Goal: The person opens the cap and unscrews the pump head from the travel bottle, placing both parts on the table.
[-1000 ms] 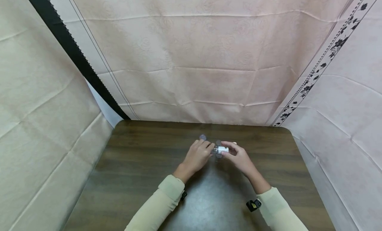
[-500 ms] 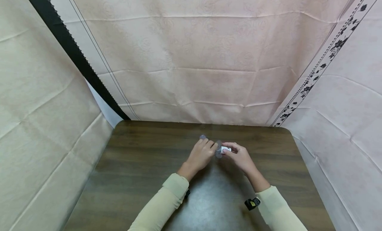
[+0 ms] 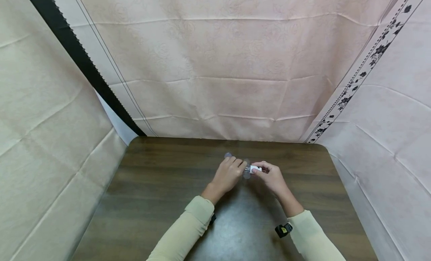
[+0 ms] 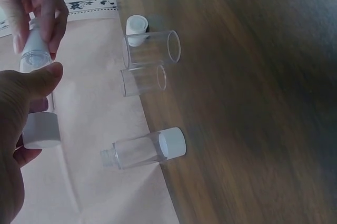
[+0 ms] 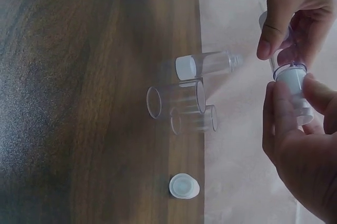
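My left hand (image 3: 228,175) grips a clear plastic bottle with a white base (image 4: 42,130); its thumb lies along the bottle's upper part. Opposite it, my right hand (image 3: 273,178) pinches a white pump top with a clear collar (image 5: 290,80) between thumb and fingers. Bottle and pump top are lined up end to end, the pump at the bottle's neck. My fingers hide part of the joint, so I cannot tell how firmly they sit together. In the head view the white part (image 3: 255,169) shows between the hands.
Near the table's (image 3: 155,201) far edge lie a second clear bottle with white base (image 4: 138,150), a larger clear cylinder cap (image 4: 158,50), a smaller one (image 4: 143,81) and a white pump top (image 4: 137,28). Pale cloth (image 3: 215,77) hangs behind and at both sides.
Both hands have shifted slightly right with the bottle and pump top, the left hand moving more and closing in on the right. In the last half second they have barely moved.
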A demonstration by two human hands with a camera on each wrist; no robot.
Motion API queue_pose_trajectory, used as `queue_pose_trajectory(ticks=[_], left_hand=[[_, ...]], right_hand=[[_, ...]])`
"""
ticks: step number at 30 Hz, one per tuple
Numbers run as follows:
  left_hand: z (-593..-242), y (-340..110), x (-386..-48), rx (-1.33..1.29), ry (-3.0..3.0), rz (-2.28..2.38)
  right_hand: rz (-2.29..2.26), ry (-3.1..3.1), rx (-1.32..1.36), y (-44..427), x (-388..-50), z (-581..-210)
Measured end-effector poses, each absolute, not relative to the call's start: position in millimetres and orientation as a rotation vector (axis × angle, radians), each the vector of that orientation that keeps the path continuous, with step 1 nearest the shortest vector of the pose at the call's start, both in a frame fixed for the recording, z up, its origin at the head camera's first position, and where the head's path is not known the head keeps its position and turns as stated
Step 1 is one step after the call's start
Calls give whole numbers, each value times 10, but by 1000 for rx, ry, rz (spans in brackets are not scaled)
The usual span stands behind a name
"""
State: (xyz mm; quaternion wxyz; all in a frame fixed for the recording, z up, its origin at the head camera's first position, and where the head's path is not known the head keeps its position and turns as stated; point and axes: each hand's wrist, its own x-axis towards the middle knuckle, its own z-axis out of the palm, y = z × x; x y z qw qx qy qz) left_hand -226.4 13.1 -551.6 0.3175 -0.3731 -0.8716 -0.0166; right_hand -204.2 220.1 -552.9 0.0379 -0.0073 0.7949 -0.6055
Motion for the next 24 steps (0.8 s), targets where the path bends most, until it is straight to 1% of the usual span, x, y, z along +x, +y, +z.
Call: queue_pose_trajectory(ticks=[11, 24], left_hand=[[-5520, 103, -2230, -956, -2353, -106], [-5489, 63, -2205, -938, -2472, -229]], right_hand=[[-1827, 2567, -16, 2135, -2016, -5511], [-1816, 2689, -154, 2103, -1973, -5501]])
